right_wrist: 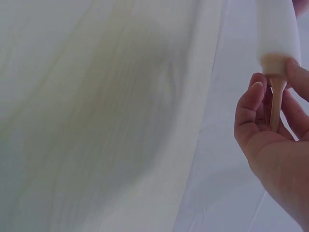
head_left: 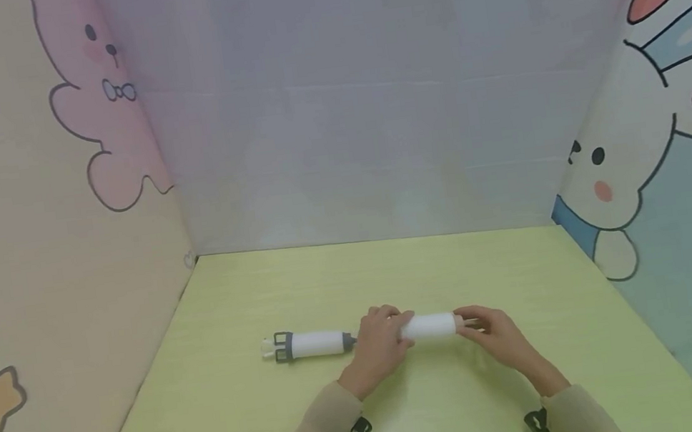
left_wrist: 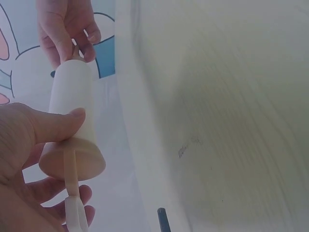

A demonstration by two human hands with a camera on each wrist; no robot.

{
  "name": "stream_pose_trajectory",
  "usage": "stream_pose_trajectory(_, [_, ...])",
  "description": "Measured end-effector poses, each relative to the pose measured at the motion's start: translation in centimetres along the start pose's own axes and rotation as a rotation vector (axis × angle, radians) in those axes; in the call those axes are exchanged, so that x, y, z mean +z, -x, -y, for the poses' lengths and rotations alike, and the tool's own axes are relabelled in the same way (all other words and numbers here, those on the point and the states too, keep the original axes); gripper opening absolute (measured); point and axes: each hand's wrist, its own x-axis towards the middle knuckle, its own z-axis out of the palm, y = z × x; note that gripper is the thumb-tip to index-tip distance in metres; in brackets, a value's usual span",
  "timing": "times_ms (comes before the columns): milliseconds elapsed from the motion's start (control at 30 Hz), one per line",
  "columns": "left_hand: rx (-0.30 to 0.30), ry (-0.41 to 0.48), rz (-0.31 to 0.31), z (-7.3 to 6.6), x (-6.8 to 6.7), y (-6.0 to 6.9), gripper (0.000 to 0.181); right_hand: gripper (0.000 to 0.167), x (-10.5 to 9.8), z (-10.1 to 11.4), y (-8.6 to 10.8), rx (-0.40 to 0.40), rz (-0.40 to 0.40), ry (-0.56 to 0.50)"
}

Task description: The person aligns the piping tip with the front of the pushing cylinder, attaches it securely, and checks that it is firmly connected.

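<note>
My left hand (head_left: 382, 341) grips a white cylinder (head_left: 429, 326) near its left end, held roughly level above the table. In the left wrist view, the thumb lies across the cylinder beside its flared tan end (left_wrist: 89, 167). From that end a narrow tan stem (left_wrist: 71, 169) runs to a slim white piece (left_wrist: 76, 215). My right hand (head_left: 497, 334) pinches the cylinder's other end. In the right wrist view, its thumb and fingers close around the tan collar (right_wrist: 274, 64) and thin tan rod (right_wrist: 276, 104). Left of my left hand lies a second white cylinder (head_left: 318, 343) with grey fittings.
The second cylinder's left end has a grey open frame (head_left: 283, 348) and a clear or whitish tip (head_left: 267, 348). A yellow-green table (head_left: 247, 415) lies under everything. A pale back wall (head_left: 343, 137) and cartoon-printed side walls enclose it.
</note>
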Motion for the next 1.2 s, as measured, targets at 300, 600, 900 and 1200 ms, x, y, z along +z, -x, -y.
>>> stream_pose_trajectory(300, [0.026, -0.002, 0.021, -0.8, 1.5, -1.3, 0.048, 0.036, -1.0, -3.9, 0.2, 0.062, -0.036, -0.006])
stream_pose_trajectory(600, [0.036, -0.017, 0.038, -1.0, 2.9, -2.2, 0.044, 0.037, -1.7, -3.7, 0.5, 0.134, -0.024, -0.087])
stream_pose_trajectory(900, [0.056, -0.004, 0.033, -0.5, 4.3, -2.6, 0.041, 0.040, -1.4, -5.9, 0.0, 0.198, -0.060, -0.078])
stream_pose_trajectory(1200, [0.049, 0.031, 0.068, 0.0, 4.9, -2.7, 0.039, 0.035, -1.5, -3.0, -0.2, 0.233, -0.034, -0.064])
